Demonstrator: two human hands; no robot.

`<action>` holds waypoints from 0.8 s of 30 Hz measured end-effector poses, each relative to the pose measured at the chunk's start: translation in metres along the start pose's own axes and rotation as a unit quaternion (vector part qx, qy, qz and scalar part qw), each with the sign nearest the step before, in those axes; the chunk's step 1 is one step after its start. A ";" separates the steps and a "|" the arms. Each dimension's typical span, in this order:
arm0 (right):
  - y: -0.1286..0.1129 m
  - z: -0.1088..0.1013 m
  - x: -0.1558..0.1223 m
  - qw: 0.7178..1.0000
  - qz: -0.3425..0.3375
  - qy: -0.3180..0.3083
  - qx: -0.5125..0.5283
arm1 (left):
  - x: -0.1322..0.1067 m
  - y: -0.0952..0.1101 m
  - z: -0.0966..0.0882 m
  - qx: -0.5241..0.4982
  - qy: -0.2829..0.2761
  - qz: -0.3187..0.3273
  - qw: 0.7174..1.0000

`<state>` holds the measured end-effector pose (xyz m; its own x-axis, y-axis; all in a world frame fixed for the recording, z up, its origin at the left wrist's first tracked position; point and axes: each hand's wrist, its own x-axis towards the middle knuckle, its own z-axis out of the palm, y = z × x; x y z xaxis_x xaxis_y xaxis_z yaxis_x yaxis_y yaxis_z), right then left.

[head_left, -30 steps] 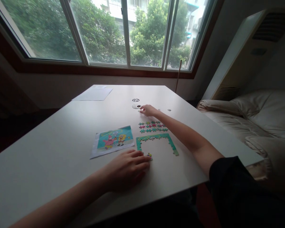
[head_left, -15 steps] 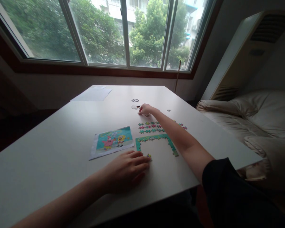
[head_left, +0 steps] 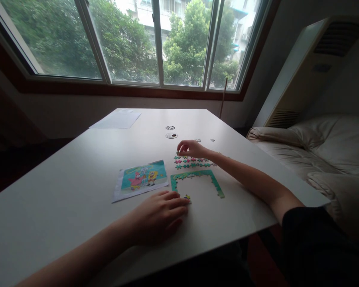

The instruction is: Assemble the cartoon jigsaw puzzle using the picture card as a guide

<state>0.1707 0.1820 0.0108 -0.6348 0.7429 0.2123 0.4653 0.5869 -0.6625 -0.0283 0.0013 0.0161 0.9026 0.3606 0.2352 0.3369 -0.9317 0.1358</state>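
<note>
My left hand (head_left: 160,215) lies flat on the white table (head_left: 77,175), fingers stretched out, fingertips touching a small loose puzzle piece (head_left: 187,197) by the lower left end of the green puzzle frame (head_left: 196,180). My right hand (head_left: 190,148) hovers over the rows of loose pink and green pieces (head_left: 193,162), fingers pinched together on something too small to name. A cartoon reference picture (head_left: 141,179) lies left of the frame.
A sheet of paper (head_left: 116,119) lies at the far left of the table. Two round cable holes (head_left: 171,132) and a few stray pieces (head_left: 204,140) sit beyond my right hand. A cushioned sofa (head_left: 323,151) stands to the right, windows behind.
My right hand has pulled back from the far round hole toward me, over the rows of loose pieces. My left hand has stayed still.
</note>
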 end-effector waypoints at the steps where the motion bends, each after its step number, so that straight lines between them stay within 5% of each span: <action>1: -0.007 0.003 -0.015 1.000 -0.021 -0.014 0.015 | 0.000 0.000 0.000 -0.001 -0.003 -0.001 1.000; 9: -0.058 0.015 -0.111 0.993 -0.006 -0.087 0.077 | 0.000 0.000 0.002 -0.007 -0.019 -0.004 1.000; 24: -0.068 0.017 -0.126 0.993 0.048 -0.085 0.069 | 0.000 -0.001 0.001 0.018 -0.016 0.010 1.000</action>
<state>0.2088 0.0427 0.0173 -0.6921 0.7213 0.0272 0.4471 0.4579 -0.7684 -0.0280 0.0024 0.0151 0.9175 0.3402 0.2062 0.3269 -0.9401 0.0967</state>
